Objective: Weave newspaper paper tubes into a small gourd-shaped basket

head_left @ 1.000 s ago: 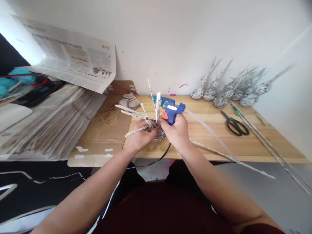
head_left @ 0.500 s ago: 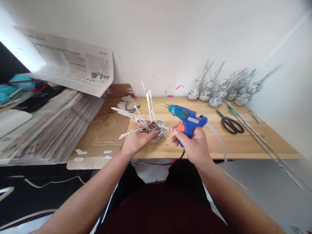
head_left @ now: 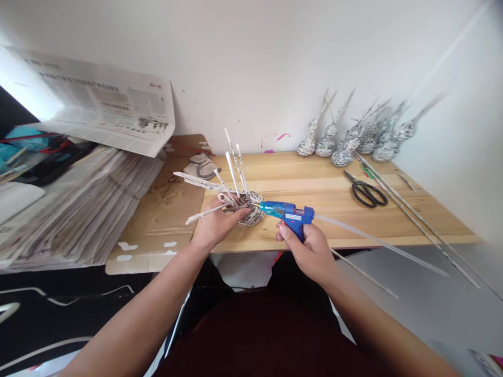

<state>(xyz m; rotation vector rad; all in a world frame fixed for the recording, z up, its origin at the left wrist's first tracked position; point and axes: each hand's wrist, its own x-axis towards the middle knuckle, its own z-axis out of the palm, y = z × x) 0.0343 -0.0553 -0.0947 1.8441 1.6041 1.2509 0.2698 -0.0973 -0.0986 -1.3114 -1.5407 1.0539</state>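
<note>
My left hand [head_left: 216, 220] is closed around a woven newspaper piece [head_left: 253, 215], its thumb on the near side. Several rolled paper sticks [head_left: 231, 167] poke up and out to the left from this piece. A blue hot glue gun [head_left: 291, 213] is gripped in my right hand [head_left: 308, 246]. Its nozzle points left and meets the top of the weave between the sticks; whether it touches is too small to tell. From the gun's back a clear glue stick [head_left: 377, 241] trails right. A thin paper stick [head_left: 367, 275] emerges beyond my right wrist; its other end is hidden.
Black-handled scissors [head_left: 367, 192] and long paper rods [head_left: 412, 209] lie on the right of the wooden table [head_left: 314, 183]. Several woven gourd shapes [head_left: 346, 149] stand against the wall. Stacked newspapers [head_left: 98, 209], cardboard [head_left: 165, 220] and a glove [head_left: 200, 166] are on the left.
The glue gun has come down and left, levelling out, and its nozzle is now at the woven piece. My left hand keeps its hold. The view has shifted slightly.
</note>
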